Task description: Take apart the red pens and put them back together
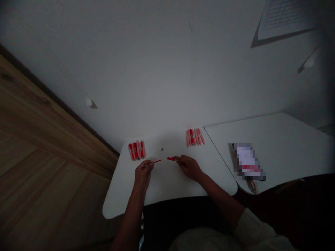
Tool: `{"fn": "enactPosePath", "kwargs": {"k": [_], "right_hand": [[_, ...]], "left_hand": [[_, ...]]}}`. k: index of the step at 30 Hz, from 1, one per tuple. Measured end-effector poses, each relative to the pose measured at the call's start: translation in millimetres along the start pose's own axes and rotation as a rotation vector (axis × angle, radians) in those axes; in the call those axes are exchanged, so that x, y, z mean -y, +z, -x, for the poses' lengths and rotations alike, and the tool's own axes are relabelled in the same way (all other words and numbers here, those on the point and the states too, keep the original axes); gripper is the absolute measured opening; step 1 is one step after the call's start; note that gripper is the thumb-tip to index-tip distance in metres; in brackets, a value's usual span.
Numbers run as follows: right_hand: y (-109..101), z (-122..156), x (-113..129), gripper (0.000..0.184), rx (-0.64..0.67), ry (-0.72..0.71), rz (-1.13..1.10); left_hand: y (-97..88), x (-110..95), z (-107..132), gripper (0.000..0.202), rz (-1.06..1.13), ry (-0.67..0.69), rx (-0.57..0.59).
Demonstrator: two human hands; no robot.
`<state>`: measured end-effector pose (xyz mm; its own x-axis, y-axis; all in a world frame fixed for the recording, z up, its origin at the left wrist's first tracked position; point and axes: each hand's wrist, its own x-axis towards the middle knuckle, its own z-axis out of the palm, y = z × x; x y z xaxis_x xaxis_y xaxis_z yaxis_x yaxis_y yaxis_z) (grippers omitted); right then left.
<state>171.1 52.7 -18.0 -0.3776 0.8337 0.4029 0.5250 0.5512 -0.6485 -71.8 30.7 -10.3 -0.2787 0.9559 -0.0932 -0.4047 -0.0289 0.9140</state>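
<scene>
Facing three o'clock, a refill was pinched by the left hand; facing nine, a pen barrel by the right hand.

Pens: plastic in appearance, smooth, with silvery, metal-looking tips. Thin tube and red barrel: likewise plastic-looking (finish hard to grade in this dim light). Tabletop: smooth, low sheen. Wall: matt, faintly marked. Floor: wood-grained, matt. Sheet: paper. Sleeve: matt cloth.
</scene>
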Motion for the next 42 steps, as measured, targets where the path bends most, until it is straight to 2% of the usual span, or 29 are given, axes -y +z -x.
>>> {"fn": "enactPosePath", "kwargs": {"k": [8,25,30,34,42], "right_hand": [[0,3,6,0.031,0.055,-0.103,0.15],[1,3,7,0.033,0.082,-0.127,0.135],[1,3,7,0.034,0.067,-0.113,0.134],[-1,2,9,0.034,0.046,-0.086,0.14],[-1,1,11,0.032,0.012,-0.066,0.146]], "left_hand": [[1.2,0,-1,0.019,0.02,-0.066,0.046],[9.6,6,-3,0.02,-0.136,0.011,0.102],[21.2,12,-4,0.021,-0.275,0.067,0.074],[35.7,14,-2,0.024,-0.445,0.109,0.1],[46.3,9,5,0.029,-0.495,0.154,0.118]]}}
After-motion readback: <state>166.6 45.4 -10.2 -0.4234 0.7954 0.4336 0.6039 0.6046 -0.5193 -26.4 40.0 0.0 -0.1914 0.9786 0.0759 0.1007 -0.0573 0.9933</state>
